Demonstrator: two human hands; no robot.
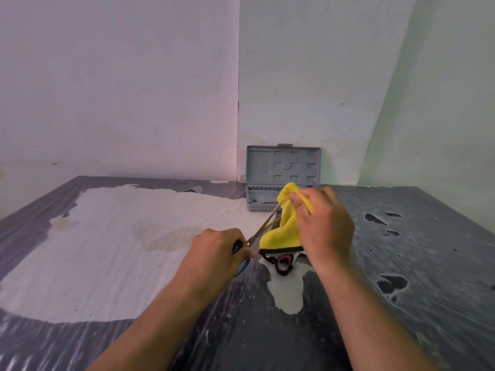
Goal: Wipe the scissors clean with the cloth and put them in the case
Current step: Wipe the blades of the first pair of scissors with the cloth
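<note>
**Cloth wrapped round the scissor blades**

The left hand (217,253) grips the blue handles of the scissors (263,227), blades slightly parted and pointing away. The right hand (322,223) pinches the yellow cloth (281,234) round the blade tips. Behind them the grey case (284,170) stands open against the wall, on the worn table (134,250)
</note>
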